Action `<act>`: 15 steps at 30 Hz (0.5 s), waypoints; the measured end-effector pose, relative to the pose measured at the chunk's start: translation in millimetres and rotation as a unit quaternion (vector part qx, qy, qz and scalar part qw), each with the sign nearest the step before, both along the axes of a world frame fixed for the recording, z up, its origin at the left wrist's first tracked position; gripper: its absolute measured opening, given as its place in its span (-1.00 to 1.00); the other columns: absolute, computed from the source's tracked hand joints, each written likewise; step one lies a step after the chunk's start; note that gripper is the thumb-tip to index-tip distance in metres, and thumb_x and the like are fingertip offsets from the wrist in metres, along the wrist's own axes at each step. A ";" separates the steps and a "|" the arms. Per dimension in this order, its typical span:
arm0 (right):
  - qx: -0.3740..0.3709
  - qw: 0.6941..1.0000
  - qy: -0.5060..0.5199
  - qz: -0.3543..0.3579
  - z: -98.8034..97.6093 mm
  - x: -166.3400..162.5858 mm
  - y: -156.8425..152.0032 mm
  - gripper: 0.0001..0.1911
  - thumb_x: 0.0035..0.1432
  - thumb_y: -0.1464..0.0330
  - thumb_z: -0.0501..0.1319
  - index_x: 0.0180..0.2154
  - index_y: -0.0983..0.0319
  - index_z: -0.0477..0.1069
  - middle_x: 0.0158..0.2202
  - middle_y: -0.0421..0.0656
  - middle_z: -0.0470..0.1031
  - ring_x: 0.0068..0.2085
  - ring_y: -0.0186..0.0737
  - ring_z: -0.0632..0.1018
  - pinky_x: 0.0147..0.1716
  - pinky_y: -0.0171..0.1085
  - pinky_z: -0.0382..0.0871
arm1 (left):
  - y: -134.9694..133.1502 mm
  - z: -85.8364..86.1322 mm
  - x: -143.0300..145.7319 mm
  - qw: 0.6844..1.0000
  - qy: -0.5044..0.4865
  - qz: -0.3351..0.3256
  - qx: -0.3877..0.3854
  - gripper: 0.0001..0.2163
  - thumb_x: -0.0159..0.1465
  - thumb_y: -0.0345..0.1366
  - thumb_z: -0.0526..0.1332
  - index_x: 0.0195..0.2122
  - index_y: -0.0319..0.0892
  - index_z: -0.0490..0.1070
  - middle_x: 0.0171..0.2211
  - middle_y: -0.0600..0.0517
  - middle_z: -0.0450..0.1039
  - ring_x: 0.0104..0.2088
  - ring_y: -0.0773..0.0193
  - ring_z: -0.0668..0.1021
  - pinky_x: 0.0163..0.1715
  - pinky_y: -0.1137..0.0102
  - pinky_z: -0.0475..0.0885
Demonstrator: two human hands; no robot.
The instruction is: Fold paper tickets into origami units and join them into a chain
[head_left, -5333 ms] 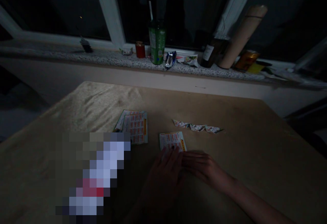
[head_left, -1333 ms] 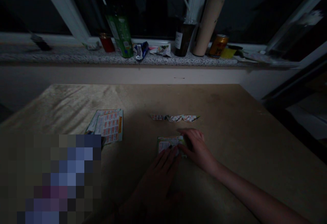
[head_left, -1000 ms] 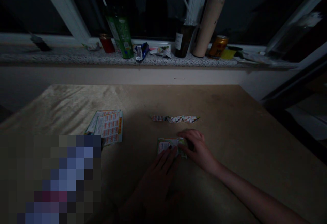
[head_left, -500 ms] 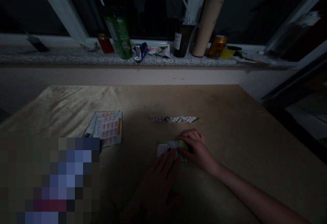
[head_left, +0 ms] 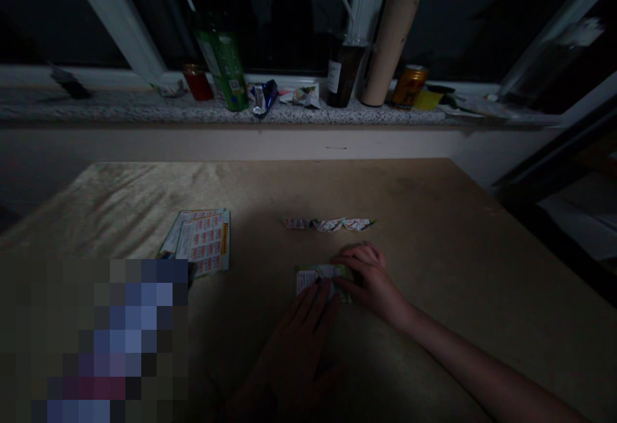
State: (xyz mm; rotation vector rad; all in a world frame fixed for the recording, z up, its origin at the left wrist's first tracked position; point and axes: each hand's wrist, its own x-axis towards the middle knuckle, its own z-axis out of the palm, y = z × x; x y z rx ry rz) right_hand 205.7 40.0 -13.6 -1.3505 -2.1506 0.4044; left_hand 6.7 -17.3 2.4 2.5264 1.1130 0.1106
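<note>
Paper sheet [head_left: 307, 278], left hand [head_left: 303, 330] on top

A small green-and-white printed paper [head_left: 305, 279], with a white lettered patch at its left, lies on the table [head_left: 443, 262], its near side hidden.

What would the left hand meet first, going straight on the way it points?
Beyond the paper under its fingers, the left hand would probably first meet the right hand; depth is unclear.
</note>
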 end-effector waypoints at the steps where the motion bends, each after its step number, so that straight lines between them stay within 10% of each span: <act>1: 0.002 1.000 -0.003 -0.002 -0.5 -0.1 0.2 -0.68 0.02 0.37 0.29 -0.12 0.07 0.40 -0.21 -0.18 0.46 -0.08 -0.10 0.41 0.05 0.00 0.01 | -0.2 0.5 0.1 1.000 0.002 0.000 0.003 -0.26 0.14 -0.09 0.19 0.27 -0.22 -0.11 0.30 -0.13 -0.20 0.25 -0.04 -0.03 0.16 0.09 0.05; 15: -0.008 1.000 0.001 -0.014 0.9 -1.8 -0.6 -0.71 0.03 0.35 0.28 -0.14 0.09 0.40 -0.21 -0.18 0.46 -0.07 -0.10 0.42 0.08 0.01 -0.04 | -1.3 -1.4 0.3 1.000 0.004 -0.003 0.021 -0.27 0.16 -0.08 0.16 0.27 -0.24 -0.12 0.29 -0.15 -0.18 0.25 -0.03 -0.02 0.15 0.10 0.06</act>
